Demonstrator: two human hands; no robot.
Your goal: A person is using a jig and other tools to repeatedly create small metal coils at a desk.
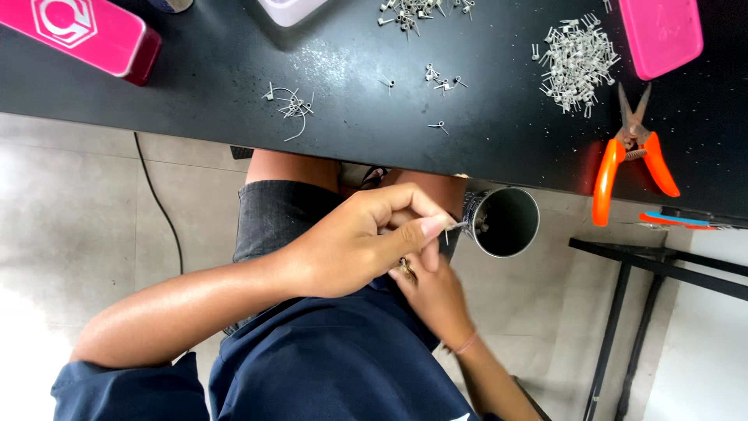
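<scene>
Wire piece [456,226] pinched in left hand [354,245] fingertips at metal cup [505,222] mouth, below table edge; right hand [432,292] grip hidden, cannot tell; loose pinch could drop wire onto floor

Before you: one black bench [234,78], glossy, its near edge crossing the whole view. Below it, pale grey tiled floor [70,210], brightly lit at lower left. One black cable [160,206] trailing across the tiles. At right, black metal frame legs [623,312].
</scene>
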